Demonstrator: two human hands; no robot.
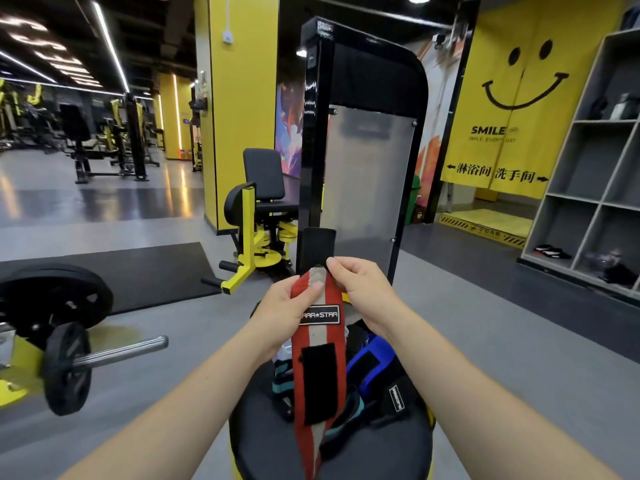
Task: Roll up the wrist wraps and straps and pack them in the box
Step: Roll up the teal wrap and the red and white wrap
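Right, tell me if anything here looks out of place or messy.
The other wraps lie in a loose, tangled heap on the black seat pad instead of rolled. The red wrist wrap hangs unrolled from both hands.

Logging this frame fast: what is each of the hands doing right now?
Left hand: pinches the red wrap near its top edge.
Right hand: pinches the wrap's top end, by its black tab.

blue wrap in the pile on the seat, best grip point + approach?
Grip the blue wrap on its exposed upper fold, coming from above and the right. Its left side is hidden behind the hanging red wrap, which both hands pinch at the top; black straps overlap its lower edge.
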